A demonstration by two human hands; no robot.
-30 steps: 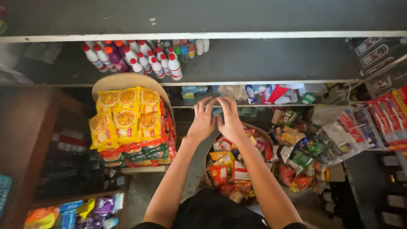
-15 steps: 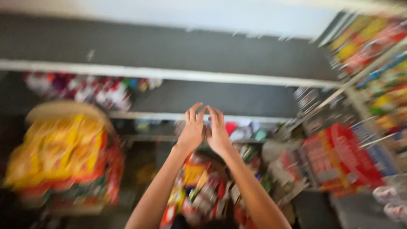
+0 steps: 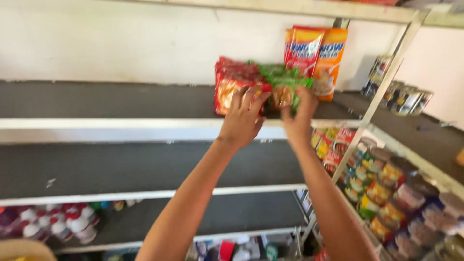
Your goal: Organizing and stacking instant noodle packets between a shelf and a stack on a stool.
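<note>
Both my arms reach up to a dark upper shelf. My left hand rests its spread fingers against a stack of red snack packets lying on that shelf. My right hand grips a green snack packet that sits on the shelf beside the red ones. Behind them stand tall red and orange packets against the white wall.
Rows of tins fill the shelves on the right, with more tins higher up. White bottles with red caps stand on a low shelf at the left. The middle shelf is dark and bare.
My hands rose from the basket of packets low down to the upper shelf, and the view tilted up with them. The red and green packets are at the shelf now.
</note>
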